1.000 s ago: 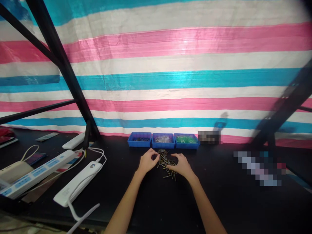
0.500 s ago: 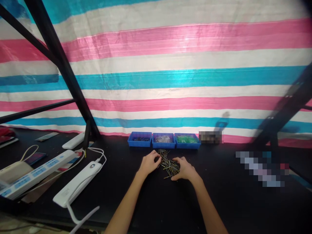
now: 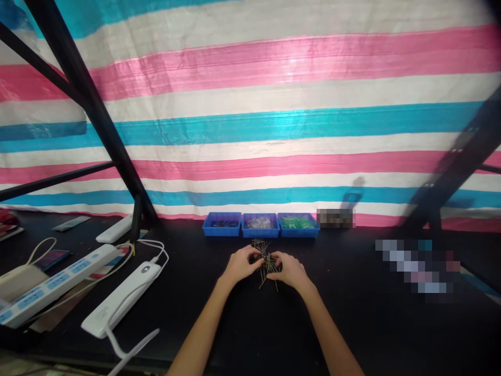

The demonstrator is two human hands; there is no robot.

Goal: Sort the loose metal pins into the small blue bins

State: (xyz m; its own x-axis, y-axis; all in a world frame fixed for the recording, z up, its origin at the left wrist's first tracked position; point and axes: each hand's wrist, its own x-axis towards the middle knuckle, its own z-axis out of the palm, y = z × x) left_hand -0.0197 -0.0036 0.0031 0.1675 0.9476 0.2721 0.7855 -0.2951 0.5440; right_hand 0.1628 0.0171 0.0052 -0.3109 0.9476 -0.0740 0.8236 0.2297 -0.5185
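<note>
A loose heap of long, thin metal screws (image 3: 269, 264) lies on the black table, brassy and dark, pointing in many directions. My left hand (image 3: 241, 265) curls against the heap's left side, thumb and fingers closed around some of the screws. From the right, my right hand (image 3: 288, 269) grips the other side, with screw ends showing between thumb and fingertips. Part of the heap is hidden by my fingers. Just behind stand three blue trays: the left tray (image 3: 222, 231) with dark screws, the middle tray (image 3: 260, 233) with clear-whitish small pieces, the right tray (image 3: 298, 233) with green pieces.
On the left lie a white power strip (image 3: 58, 282), a white box-shaped device (image 3: 121, 300) and their cables. A black metal frame post (image 3: 102, 125) slants up at the left. A striped plastic sheet (image 3: 274, 94) hangs behind the table. Blurred-out items lie at the right.
My right hand has moved left, toward my left hand, and the screws are squeezed into a narrower heap. The left hand has shifted slightly right. The view has tilted a little.
</note>
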